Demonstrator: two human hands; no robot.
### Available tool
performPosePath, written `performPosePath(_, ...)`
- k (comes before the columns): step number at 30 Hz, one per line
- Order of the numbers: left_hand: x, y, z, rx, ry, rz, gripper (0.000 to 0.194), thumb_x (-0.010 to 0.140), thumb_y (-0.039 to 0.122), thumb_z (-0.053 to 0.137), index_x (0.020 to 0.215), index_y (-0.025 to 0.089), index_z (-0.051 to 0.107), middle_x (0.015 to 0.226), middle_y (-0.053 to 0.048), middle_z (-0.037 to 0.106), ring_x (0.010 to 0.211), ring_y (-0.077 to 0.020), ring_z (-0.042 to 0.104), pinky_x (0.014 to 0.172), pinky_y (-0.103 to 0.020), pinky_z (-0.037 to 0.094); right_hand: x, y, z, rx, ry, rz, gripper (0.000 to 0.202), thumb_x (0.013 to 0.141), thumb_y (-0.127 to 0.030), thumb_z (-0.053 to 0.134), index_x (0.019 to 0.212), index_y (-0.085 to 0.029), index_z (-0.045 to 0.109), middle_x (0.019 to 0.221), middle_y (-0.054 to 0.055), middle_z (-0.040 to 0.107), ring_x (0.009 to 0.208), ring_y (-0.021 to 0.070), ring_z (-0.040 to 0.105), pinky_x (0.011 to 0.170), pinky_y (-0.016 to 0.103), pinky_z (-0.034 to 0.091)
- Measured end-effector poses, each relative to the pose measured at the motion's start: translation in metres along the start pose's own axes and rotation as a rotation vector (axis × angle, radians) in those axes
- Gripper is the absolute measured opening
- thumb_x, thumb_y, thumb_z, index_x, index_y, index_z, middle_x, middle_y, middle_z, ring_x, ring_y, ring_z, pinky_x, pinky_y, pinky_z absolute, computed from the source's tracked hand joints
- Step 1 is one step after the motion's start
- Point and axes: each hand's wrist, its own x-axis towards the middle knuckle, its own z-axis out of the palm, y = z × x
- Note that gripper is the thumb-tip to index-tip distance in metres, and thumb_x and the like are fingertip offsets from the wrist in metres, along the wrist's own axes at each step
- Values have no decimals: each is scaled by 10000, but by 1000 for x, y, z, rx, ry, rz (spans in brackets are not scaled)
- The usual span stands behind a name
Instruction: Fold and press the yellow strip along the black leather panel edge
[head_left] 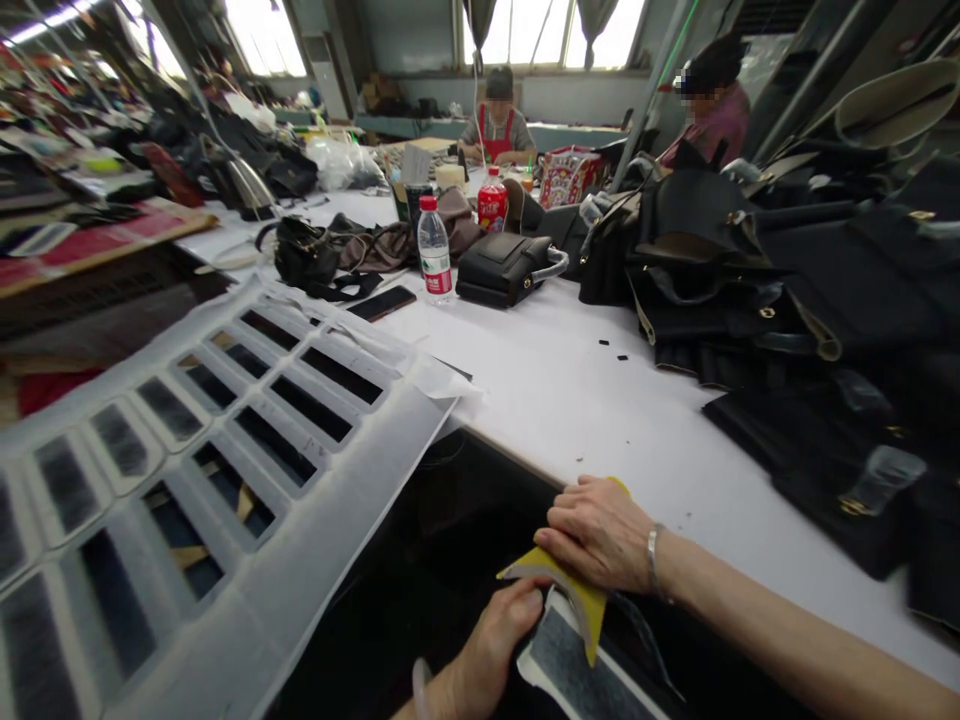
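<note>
My right hand (600, 535) lies palm down at the near edge of the white table (570, 390), fingers closed over a yellow sheet (577, 590). My left hand (491, 640) comes up from below and pinches the lower corner of that yellow sheet, above a grey and white piece (562, 675). A silver bracelet sits on the right wrist. A large white sheet with several rectangular cut-outs (225, 470) slopes across the left, untouched by either hand.
Black bags and leather parts (810, 290) pile up on the right. A water bottle (434, 250), a phone (382, 303), a small black bag (504, 268) and a red bottle (492, 200) stand mid-table. Two people sit at the far end.
</note>
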Motion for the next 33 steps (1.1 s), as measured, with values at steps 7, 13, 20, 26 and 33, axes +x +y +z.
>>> performPosePath(7, 8, -11, -4, -30, -34, 21, 429, 943, 519, 497, 1005, 148, 704, 944, -66, 680, 1006, -284, 598, 917, -350, 451, 15, 7, -3, -61, 32, -163, 504, 1016, -429, 349, 614, -188, 534, 613, 13, 605, 555, 127, 474, 639, 365, 227)
performPosePath(13, -1, 12, 8, -64, 58, -60, 440, 925, 553, 523, 863, 136, 649, 816, -28, 577, 788, -182, 499, 793, -301, 427, 16, 11, 6, -52, 54, -224, 494, 996, -442, 366, 602, -194, 532, 589, 8, 598, 540, 130, 469, 625, 364, 230)
performPosePath(20, -1, 11, 9, -97, 51, -74, 458, 895, 568, 541, 827, 119, 600, 772, -21, 498, 729, -152, 421, 726, -275, 395, 19, 13, 8, -48, 43, -270, 482, 995, -418, 358, 598, -205, 531, 574, -4, 588, 526, 134, 465, 613, 359, 245)
performPosePath(26, 1, 14, 7, -27, 23, -22, 433, 918, 547, 515, 852, 128, 600, 803, -21, 497, 758, -156, 436, 765, -278, 408, 19, 13, 12, -80, 39, -285, 473, 998, -414, 355, 613, -212, 542, 586, 0, 591, 538, 145, 468, 620, 367, 241)
performPosePath(33, -7, 4, -2, 91, 160, -17, 595, 883, 518, 623, 1357, 185, 486, 863, -17, 581, 755, -157, 495, 731, -268, 426, 18, 13, 15, -115, 41, -291, 475, 1003, -407, 330, 617, -214, 528, 578, 1, 580, 527, 152, 444, 606, 369, 223)
